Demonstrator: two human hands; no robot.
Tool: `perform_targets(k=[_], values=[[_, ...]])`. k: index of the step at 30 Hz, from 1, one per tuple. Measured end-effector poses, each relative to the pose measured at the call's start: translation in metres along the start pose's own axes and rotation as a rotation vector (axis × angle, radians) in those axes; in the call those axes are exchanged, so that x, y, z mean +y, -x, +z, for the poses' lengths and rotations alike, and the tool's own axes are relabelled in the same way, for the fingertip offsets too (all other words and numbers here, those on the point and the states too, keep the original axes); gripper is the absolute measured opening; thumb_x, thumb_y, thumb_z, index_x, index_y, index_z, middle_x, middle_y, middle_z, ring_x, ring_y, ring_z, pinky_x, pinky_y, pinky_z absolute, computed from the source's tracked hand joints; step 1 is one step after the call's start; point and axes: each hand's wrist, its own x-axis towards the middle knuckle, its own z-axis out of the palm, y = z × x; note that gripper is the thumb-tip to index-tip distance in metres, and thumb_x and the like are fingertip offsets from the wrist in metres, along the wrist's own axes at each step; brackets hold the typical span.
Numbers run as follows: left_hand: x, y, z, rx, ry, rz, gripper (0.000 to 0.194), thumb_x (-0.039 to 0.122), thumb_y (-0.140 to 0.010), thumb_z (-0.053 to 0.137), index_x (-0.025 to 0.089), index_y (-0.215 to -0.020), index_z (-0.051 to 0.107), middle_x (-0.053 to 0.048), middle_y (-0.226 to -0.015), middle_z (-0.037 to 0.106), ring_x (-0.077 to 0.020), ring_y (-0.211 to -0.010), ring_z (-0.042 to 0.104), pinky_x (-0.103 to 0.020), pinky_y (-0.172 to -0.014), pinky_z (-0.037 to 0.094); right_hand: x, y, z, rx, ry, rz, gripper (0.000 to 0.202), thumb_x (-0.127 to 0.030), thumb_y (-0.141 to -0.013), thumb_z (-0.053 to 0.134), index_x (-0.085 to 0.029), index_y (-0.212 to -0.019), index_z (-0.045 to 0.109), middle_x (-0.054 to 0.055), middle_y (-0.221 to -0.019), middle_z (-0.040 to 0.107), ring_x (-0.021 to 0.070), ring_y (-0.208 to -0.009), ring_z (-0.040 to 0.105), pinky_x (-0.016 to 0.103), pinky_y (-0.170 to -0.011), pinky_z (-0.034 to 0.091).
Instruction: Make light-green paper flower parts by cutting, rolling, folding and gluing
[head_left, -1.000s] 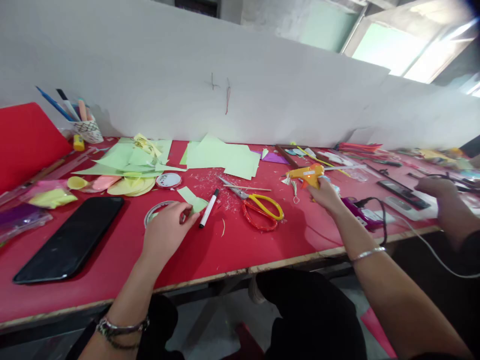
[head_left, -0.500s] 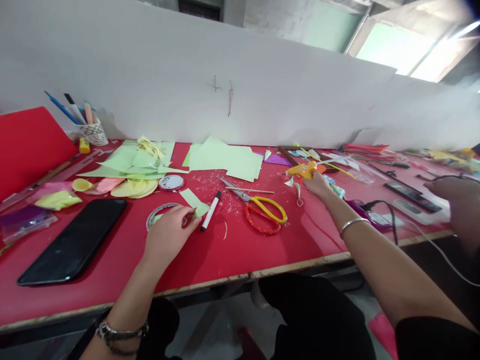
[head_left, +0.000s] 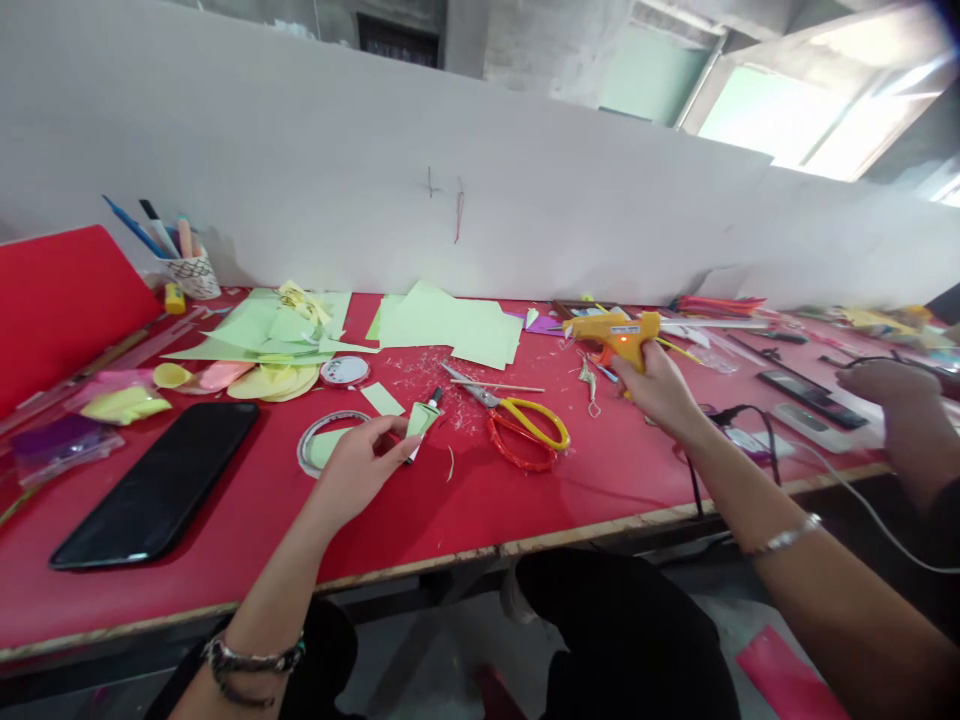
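Observation:
Between the thumb and fingers of my left hand [head_left: 361,468] is a small pale green paper piece [head_left: 421,418], held over a black-capped marker [head_left: 434,402]. My right hand [head_left: 654,385] is closed round the handle of a yellow glue gun [head_left: 615,332], whose nozzle points left and whose small light glows orange. Beside my left hand lie a tape roll [head_left: 304,445] and a green paper strip [head_left: 383,399]. Scissors [head_left: 534,420] with red and yellow handles rest between my hands, a thin stick [head_left: 499,386] across their blades.
A black phone [head_left: 157,485] lies at the left, near plastic packets [head_left: 124,404]. Green sheets [head_left: 450,322] and a pen cup [head_left: 193,273] stand or lie along the back. At the far right, another person's hand [head_left: 874,382] is over the table, near cables.
My right hand has raised the glue gun off the table and moved slightly right. My left hand has lifted the small green paper piece and moved right, over the marker.

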Motion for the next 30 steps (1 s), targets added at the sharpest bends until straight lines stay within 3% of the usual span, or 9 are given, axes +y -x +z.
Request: perform_targets(k=[2, 6, 12, 15, 18, 21, 24, 30], values=[[0.007, 0.002, 0.001, -0.010, 0.068, 0.006, 0.026, 0.041, -0.077, 0.048, 0.015, -0.081, 0.054, 0.000, -0.068, 0.057, -0.0139, -0.062, 0.054, -0.023, -0.056, 0.040, -0.022, 0.025, -0.004, -0.011, -0.204, -0.055, 0.017, -0.035, -0.077, 0.047, -0.021, -0.087, 0.044, -0.004, -0.055, 0.050, 0.0140, -0.048, 0.051, 0.029, -0.050, 0.041], [0.014, 0.005, 0.001, 0.025, 0.122, 0.067, 0.022, 0.038, -0.078, 0.049, 0.017, -0.082, 0.052, 0.002, -0.067, 0.055, -0.0130, -0.062, 0.054, -0.023, -0.060, 0.041, -0.061, 0.069, -0.001, -0.001, -0.489, -0.075, 0.018, -0.038, -0.078, 0.049, -0.022, -0.084, 0.042, -0.005, -0.060, 0.050, 0.0102, -0.048, 0.051, 0.026, -0.050, 0.043], [0.008, 0.008, -0.001, 0.035, 0.313, 0.025, 0.026, 0.036, -0.077, 0.050, 0.016, -0.093, 0.049, 0.001, -0.072, 0.055, -0.0128, -0.064, 0.056, -0.025, -0.063, 0.045, -0.090, 0.097, 0.030, -0.174, -0.690, -0.048, 0.019, -0.039, -0.081, 0.047, -0.021, -0.085, 0.041, -0.007, -0.053, 0.049, 0.0080, -0.043, 0.044, 0.021, -0.044, 0.037], [0.007, 0.010, -0.004, 0.037, 0.350, -0.029, 0.029, 0.037, -0.076, 0.050, 0.016, -0.096, 0.049, 0.001, -0.073, 0.054, -0.0129, -0.065, 0.055, -0.026, -0.064, 0.046, -0.094, 0.102, 0.045, -0.247, -0.703, -0.046, 0.019, -0.039, -0.081, 0.046, -0.020, -0.083, 0.041, -0.007, -0.050, 0.049, 0.0083, -0.043, 0.044, 0.021, -0.043, 0.035], [0.008, 0.013, -0.008, 0.038, 0.309, -0.093, 0.029, 0.037, -0.077, 0.048, 0.016, -0.096, 0.051, 0.001, -0.070, 0.053, -0.0123, -0.064, 0.053, -0.025, -0.062, 0.045, -0.092, 0.108, 0.054, -0.238, -0.656, -0.046, 0.021, -0.041, -0.079, 0.046, -0.020, -0.080, 0.041, -0.007, -0.050, 0.049, 0.0094, -0.043, 0.046, 0.023, -0.044, 0.038], [0.010, 0.014, -0.010, 0.040, 0.222, -0.117, 0.028, 0.041, -0.080, 0.044, 0.016, -0.090, 0.054, 0.001, -0.068, 0.052, -0.0105, -0.060, 0.049, -0.023, -0.058, 0.042, -0.087, 0.113, 0.060, -0.156, -0.469, -0.056, 0.027, -0.043, -0.072, 0.055, -0.020, -0.080, 0.043, -0.005, -0.054, 0.049, 0.0108, -0.046, 0.047, 0.025, -0.045, 0.039], [0.011, 0.013, -0.009, 0.029, 0.165, -0.086, 0.033, 0.042, -0.081, 0.044, 0.016, -0.096, 0.056, 0.001, -0.067, 0.052, -0.0102, -0.058, 0.048, -0.022, -0.055, 0.041, -0.083, 0.117, 0.062, -0.059, -0.305, -0.070, 0.035, -0.045, -0.062, 0.065, -0.020, -0.077, 0.044, -0.006, -0.055, 0.046, 0.0114, -0.047, 0.046, 0.025, -0.043, 0.038], [0.015, 0.011, -0.002, -0.045, 0.220, -0.036, 0.036, 0.039, -0.080, 0.047, 0.016, -0.107, 0.054, 0.001, -0.069, 0.058, -0.0094, -0.057, 0.050, -0.021, -0.055, 0.041, -0.078, 0.121, 0.059, 0.031, -0.203, -0.090, 0.038, -0.048, -0.060, 0.066, -0.021, -0.073, 0.043, -0.005, -0.052, 0.048, 0.0131, -0.046, 0.049, 0.025, -0.041, 0.039]])
